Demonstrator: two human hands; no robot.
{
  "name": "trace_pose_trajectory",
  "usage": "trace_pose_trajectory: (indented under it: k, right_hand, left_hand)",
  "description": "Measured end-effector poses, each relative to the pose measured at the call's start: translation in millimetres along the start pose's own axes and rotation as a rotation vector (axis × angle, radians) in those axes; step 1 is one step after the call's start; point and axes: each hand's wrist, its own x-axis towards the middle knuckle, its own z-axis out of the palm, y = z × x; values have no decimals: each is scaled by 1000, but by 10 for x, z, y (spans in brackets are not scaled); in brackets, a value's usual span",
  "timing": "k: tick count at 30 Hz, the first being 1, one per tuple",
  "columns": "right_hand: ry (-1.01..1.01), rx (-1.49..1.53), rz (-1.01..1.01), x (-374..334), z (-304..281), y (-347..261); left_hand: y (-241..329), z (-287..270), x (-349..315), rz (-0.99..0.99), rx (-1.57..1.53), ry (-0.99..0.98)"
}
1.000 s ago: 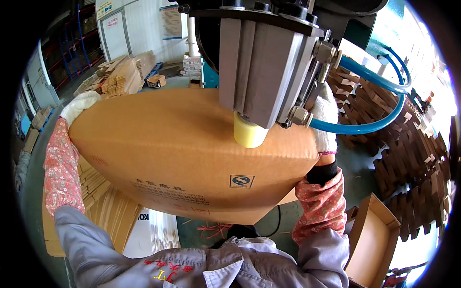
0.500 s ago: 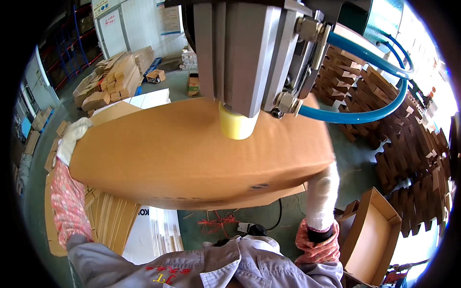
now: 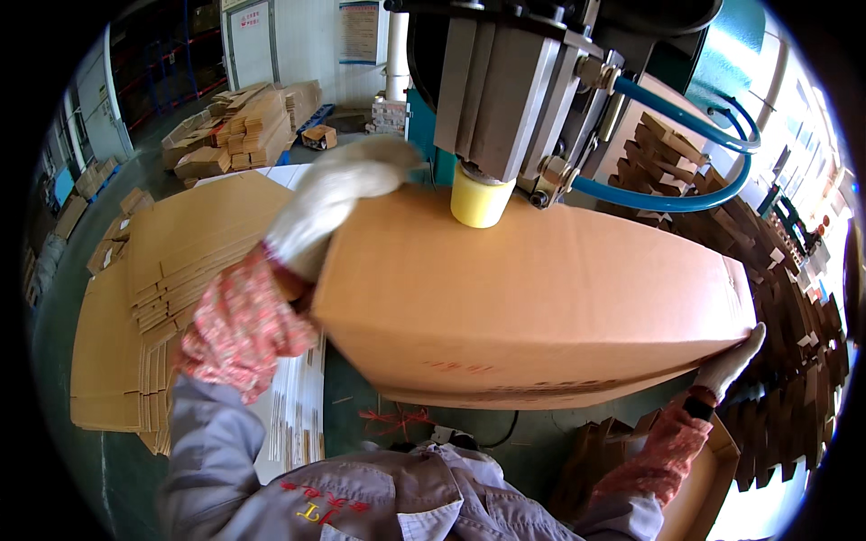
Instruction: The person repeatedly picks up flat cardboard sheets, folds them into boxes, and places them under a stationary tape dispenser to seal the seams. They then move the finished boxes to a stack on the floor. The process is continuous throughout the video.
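A large brown cardboard box (image 3: 541, 298) is spread across the middle, below a machine head with a yellow cylindrical tip (image 3: 481, 200). The tip is over the box's top face, near its far edge. My left hand (image 3: 347, 185), in a white glove, is at the box's left end by the far corner. Motion smears its fingers, so I cannot tell how they are set. My right hand (image 3: 732, 362), gloved too, holds the box's near right corner, with fingertips showing past the edge. Patterned sleeve covers are on both my forearms.
Flat cardboard sheets (image 3: 203, 234) are stacked at left. Blue air hoses (image 3: 667, 197) loop from the machine's right side. Piles of folded brown cartons (image 3: 794, 352) rise at right, and an open carton (image 3: 713, 478) is beside my right forearm. Red string (image 3: 394, 418) lies on the floor.
The box has shifted right and turned under the machine tip. My left hand has moved right and inward along with its left end; my right hand has moved out to the right.
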Motion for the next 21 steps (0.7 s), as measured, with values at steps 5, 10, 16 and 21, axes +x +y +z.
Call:
trace_pose_trajectory:
  k: [5,10,16,21]
  right_hand:
    - [6,-38,-81,692,-299,53]
    - [-26,-51,-80,957,-318,82]
    - [19,-180,-120,1028,-134,197]
    - [11,-220,-134,1011,-137,105]
  left_hand:
    - [-204,595,441,46,-250,133]
    - [-646,492,645,110,327,249]
    - [-1021,149,747,280,329,228]
    - [-1186,683,253,79,204,225]
